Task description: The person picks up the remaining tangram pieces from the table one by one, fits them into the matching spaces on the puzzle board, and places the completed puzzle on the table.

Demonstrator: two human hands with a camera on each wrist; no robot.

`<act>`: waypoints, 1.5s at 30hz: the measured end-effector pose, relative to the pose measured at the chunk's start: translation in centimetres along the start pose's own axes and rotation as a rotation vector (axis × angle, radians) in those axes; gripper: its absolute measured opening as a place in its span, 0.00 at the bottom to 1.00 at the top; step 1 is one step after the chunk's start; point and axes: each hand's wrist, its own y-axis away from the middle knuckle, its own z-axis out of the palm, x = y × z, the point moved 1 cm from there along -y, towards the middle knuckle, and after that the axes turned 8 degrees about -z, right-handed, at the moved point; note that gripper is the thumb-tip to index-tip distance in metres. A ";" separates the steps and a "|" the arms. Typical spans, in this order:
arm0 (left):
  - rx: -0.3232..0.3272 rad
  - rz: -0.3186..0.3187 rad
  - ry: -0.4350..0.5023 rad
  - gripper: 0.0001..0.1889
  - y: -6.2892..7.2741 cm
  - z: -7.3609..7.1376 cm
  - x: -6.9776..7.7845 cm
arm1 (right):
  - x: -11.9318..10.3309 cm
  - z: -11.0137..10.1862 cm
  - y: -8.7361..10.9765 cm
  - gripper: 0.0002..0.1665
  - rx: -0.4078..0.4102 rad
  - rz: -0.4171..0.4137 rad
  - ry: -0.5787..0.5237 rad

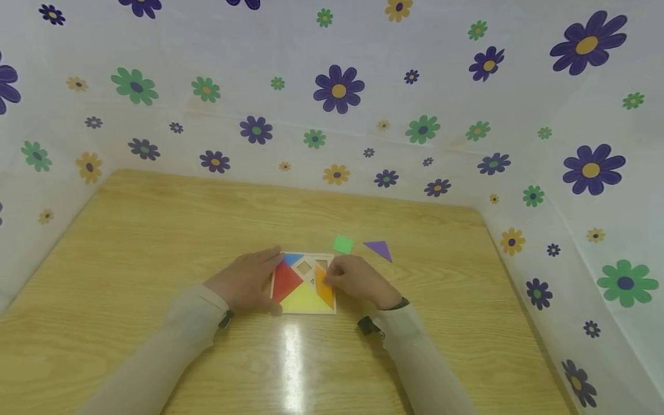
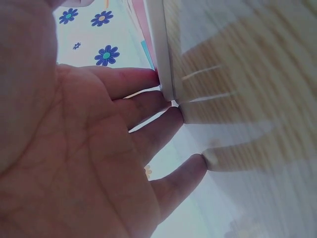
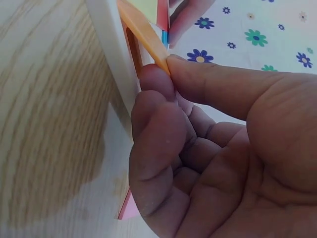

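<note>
A square tangram board (image 1: 306, 313) with a pale rim lies on the table under both hands. Set in it are a red triangle (image 1: 285, 282), a yellow triangle (image 1: 303, 300) and a blue triangle (image 1: 293, 259). My right hand (image 1: 358, 279) pinches an orange parallelogram (image 3: 146, 37) between thumb and forefinger. One end of that piece is tilted up out of its recess at the right side. My left hand (image 1: 249, 279) lies along the board's left edge, its extended fingers (image 2: 148, 131) touching the board's side and the tabletop.
Beyond the board's far right corner lie a green square (image 1: 343, 244) and a purple triangle (image 1: 380, 249). Bare recesses show in the board's upper right part. White flowered sheeting (image 1: 290, 104) stands around the back and sides of the wooden table (image 1: 207, 207).
</note>
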 end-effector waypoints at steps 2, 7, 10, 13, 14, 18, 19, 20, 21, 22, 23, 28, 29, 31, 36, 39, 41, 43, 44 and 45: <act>-0.001 -0.006 -0.001 0.59 0.0 0.1 0.0 | 0.1 0.0 0.0 0.07 -0.005 0.000 -0.002; -0.007 -0.016 -0.002 0.60 -0.2 0.3 -0.2 | 0.1 0.0 0.0 0.07 -0.017 -0.003 -0.002; -0.004 -0.010 -0.004 0.60 -0.2 0.3 -0.3 | 0.2 0.0 0.0 0.07 -0.019 0.001 0.001; -0.005 -0.008 -0.001 0.59 -0.1 0.3 -0.2 | 0.1 -0.1 0.1 0.07 -0.021 0.011 0.004; -0.005 -0.004 0.002 0.59 -0.1 0.2 -0.1 | 0.2 -0.1 0.1 0.07 -0.018 0.014 0.003; -0.004 0.003 -0.001 0.59 0.0 0.1 0.0 | 0.2 -0.1 0.2 0.07 -0.016 0.016 0.006; -0.003 0.004 -0.002 0.59 0.0 0.1 0.0 | 0.2 -0.1 0.2 0.07 -0.016 0.015 0.006; -0.001 0.006 -0.003 0.58 -0.1 0.1 0.0 | 0.2 -0.1 0.2 0.07 -0.016 0.015 0.007; 0.001 0.009 -0.004 0.58 0.0 0.1 0.0 | 0.2 -0.1 0.2 0.07 -0.017 0.014 0.009; 0.005 0.014 -0.003 0.58 0.0 0.0 0.0 | 0.2 -0.1 0.2 0.07 -0.018 0.012 0.010; 0.008 0.019 -0.003 0.58 0.0 0.0 0.0 | 0.1 -0.1 0.2 0.06 -0.018 0.010 0.011; 0.016 0.033 0.011 0.58 0.1 -0.2 0.1 | 0.0 0.0 0.2 0.06 -0.025 0.014 0.012; 0.015 0.032 0.012 0.58 0.2 -0.2 0.1 | 0.1 0.0 0.2 0.06 -0.026 0.018 0.014; 0.011 0.027 0.013 0.58 0.2 -0.2 0.1 | 0.1 0.1 0.1 0.06 -0.029 0.036 0.016; 0.002 0.011 -0.002 0.59 -0.1 0.2 -0.2 | 0.2 0.2 0.1 0.07 -0.027 0.066 0.027; 0.001 0.008 -0.011 0.59 -0.2 0.4 -0.3 | 0.2 0.2 0.1 0.06 -0.026 0.065 0.031; 0.001 0.008 -0.013 0.59 -0.2 0.3 -0.3 | 0.2 0.2 0.1 0.06 -0.028 0.063 0.033; 0.001 0.010 -0.014 0.59 -0.3 0.4 -0.3 | 0.2 0.1 0.1 0.06 -0.032 0.058 0.035; 0.001 0.011 -0.015 0.59 -0.3 0.4 -0.3 | 0.3 0.1 0.1 0.05 -0.032 0.051 0.036; 0.000 0.010 -0.013 0.59 -0.3 0.4 -0.3 | 0.4 0.0 0.2 0.05 -0.028 0.048 0.038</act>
